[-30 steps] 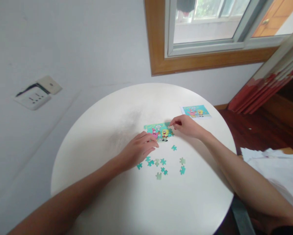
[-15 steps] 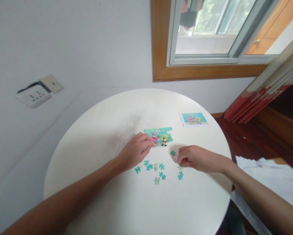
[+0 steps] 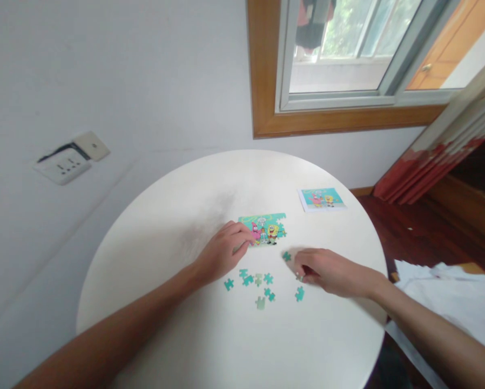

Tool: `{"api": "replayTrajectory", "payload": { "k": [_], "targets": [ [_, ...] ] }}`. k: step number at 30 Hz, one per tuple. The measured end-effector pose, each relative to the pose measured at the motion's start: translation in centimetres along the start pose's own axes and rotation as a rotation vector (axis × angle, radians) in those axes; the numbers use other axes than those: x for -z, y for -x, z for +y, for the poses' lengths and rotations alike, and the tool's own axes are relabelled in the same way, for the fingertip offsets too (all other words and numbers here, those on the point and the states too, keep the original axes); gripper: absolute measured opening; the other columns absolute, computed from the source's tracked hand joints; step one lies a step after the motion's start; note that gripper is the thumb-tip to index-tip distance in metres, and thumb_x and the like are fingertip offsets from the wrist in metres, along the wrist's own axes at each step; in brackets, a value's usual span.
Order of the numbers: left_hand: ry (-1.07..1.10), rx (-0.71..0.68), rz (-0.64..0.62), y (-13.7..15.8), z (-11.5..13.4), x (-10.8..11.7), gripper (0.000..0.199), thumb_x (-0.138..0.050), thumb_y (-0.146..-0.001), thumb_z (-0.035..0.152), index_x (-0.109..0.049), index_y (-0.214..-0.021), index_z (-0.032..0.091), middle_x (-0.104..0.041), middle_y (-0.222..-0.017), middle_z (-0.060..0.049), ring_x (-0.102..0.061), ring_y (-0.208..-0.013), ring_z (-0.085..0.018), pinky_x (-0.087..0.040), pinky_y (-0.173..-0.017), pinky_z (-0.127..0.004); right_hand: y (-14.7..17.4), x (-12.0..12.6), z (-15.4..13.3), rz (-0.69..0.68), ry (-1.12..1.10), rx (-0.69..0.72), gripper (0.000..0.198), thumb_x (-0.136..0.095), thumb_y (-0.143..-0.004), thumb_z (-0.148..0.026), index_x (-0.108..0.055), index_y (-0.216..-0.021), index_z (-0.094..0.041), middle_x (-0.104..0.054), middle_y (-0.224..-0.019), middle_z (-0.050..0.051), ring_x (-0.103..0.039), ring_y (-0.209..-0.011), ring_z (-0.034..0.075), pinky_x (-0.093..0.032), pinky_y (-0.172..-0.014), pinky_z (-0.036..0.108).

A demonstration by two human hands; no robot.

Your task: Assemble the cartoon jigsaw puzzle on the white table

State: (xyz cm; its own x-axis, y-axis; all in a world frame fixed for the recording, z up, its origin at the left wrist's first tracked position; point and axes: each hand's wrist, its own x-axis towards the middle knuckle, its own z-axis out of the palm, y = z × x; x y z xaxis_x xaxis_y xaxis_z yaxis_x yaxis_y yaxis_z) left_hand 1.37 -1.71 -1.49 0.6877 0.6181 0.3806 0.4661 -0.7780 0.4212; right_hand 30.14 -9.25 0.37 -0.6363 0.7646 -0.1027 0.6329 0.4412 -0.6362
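A partly joined jigsaw puzzle point(image 3: 262, 220) with cartoon figures lies mid-table, its right edge ragged. Across its lower left corner rest the fingers of my left hand point(image 3: 224, 247), stretched out with the thumb apart. My right hand point(image 3: 321, 267) is low over the table to the right, fingertips pinched at a pale puzzle piece point(image 3: 298, 277) mostly hidden under them. Just left of those fingers is a teal puzzle piece point(image 3: 287, 256). Closer to me lie several loose pieces, among them a teal piece point(image 3: 300, 293) and a pale green piece point(image 3: 260, 303).
A picture card point(image 3: 322, 199) with the same cartoon scene lies at the back right of the round white table point(image 3: 177, 335). Behind stand a wall with a socket point(image 3: 64, 165) and a wood-framed window. White sheets point(image 3: 440, 302) are beside the table at right.
My right hand has shifted slightly toward me, its fingertips now down at the pale piece. My left hand stays on the puzzle. The whole view has tilted a little.
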Motion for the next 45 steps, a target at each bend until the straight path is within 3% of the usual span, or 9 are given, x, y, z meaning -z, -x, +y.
{"api": "replayTrajectory", "payload": {
  "k": [7, 11, 18, 34, 39, 42, 45],
  "targets": [
    [0.011, 0.012, 0.034, 0.0, -0.2, 0.2, 0.025, -0.052, -0.091, 0.009, -0.069, -0.106, 0.021, -0.065, -0.101, -0.006, -0.057, -0.097, -0.019, -0.046, -0.088, -0.035, -4.7, 0.9, 1.8, 0.320, -0.290, -0.164, 0.009, -0.056, -0.077, -0.014, -0.063, -0.073, -0.017, -0.065, -0.068, 0.002, -0.057, -0.063, 0.013, -0.041, -0.059, 0.024],
    [0.021, 0.021, 0.059, -0.1, -0.2, 0.4, 0.024, -0.052, -0.091, 0.008, -0.069, -0.101, 0.021, -0.065, -0.098, -0.005, -0.057, -0.095, -0.018, -0.046, -0.087, -0.034, -7.2, 0.3, 2.4, 0.337, -0.341, -0.257, 0.008, -0.058, -0.071, -0.014, -0.064, -0.066, -0.016, -0.064, -0.058, 0.002, -0.058, -0.055, 0.013, -0.042, -0.055, 0.025],
    [0.017, 0.022, 0.092, -0.2, -0.2, 0.7, 0.023, -0.052, -0.091, 0.008, -0.070, -0.098, 0.021, -0.064, -0.095, -0.004, -0.057, -0.094, -0.019, -0.046, -0.086, -0.034, -7.6, -0.7, 2.7, 0.339, -0.378, -0.325, 0.009, -0.060, -0.071, -0.019, -0.066, -0.065, -0.016, -0.065, -0.055, 0.002, -0.056, -0.050, 0.013, -0.041, -0.050, 0.025],
    [0.028, 0.040, 0.087, -0.2, -0.3, 0.8, 0.023, -0.052, -0.091, 0.009, -0.070, -0.098, 0.022, -0.064, -0.096, -0.004, -0.057, -0.095, -0.019, -0.046, -0.087, -0.034, -7.7, -0.7, 2.8, 0.449, -0.127, -0.323, 0.008, -0.064, -0.071, -0.023, -0.064, -0.064, -0.017, -0.061, -0.059, 0.000, -0.050, -0.055, 0.012, -0.034, -0.052, 0.025],
    [0.007, 0.054, 0.102, -0.2, -0.5, 1.0, 0.023, -0.053, -0.090, 0.007, -0.069, -0.096, 0.021, -0.064, -0.096, -0.004, -0.057, -0.095, -0.018, -0.045, -0.088, -0.034, -6.7, 0.3, 3.1, 0.516, -0.107, -0.219, 0.018, -0.053, -0.079, -0.018, -0.070, -0.082, -0.018, -0.066, -0.069, 0.002, -0.052, -0.059, 0.013, -0.037, -0.058, 0.025],
    [0.004, 0.050, 0.102, -0.2, -0.5, 1.0, 0.023, -0.053, -0.090, 0.007, -0.069, -0.096, 0.021, -0.064, -0.096, -0.004, -0.057, -0.095, -0.018, -0.045, -0.088, -0.034, -6.1, 0.6, 2.7, 0.442, -0.039, -0.098, 0.028, -0.049, -0.079, -0.012, -0.074, -0.089, -0.019, -0.070, -0.083, 0.004, -0.057, -0.067, 0.014, -0.039, -0.064, 0.025],
    [-0.005, 0.045, 0.096, -0.2, -0.4, 0.9, 0.022, -0.053, -0.090, 0.008, -0.069, -0.096, 0.021, -0.064, -0.096, -0.004, -0.057, -0.095, -0.018, -0.046, -0.087, -0.034, -5.8, 0.5, 2.2, 0.313, 0.046, -0.025, 0.032, -0.047, -0.078, -0.010, -0.076, -0.087, -0.022, -0.067, -0.080, 0.003, -0.055, -0.066, 0.013, -0.036, -0.062, 0.025]
  ]
}}
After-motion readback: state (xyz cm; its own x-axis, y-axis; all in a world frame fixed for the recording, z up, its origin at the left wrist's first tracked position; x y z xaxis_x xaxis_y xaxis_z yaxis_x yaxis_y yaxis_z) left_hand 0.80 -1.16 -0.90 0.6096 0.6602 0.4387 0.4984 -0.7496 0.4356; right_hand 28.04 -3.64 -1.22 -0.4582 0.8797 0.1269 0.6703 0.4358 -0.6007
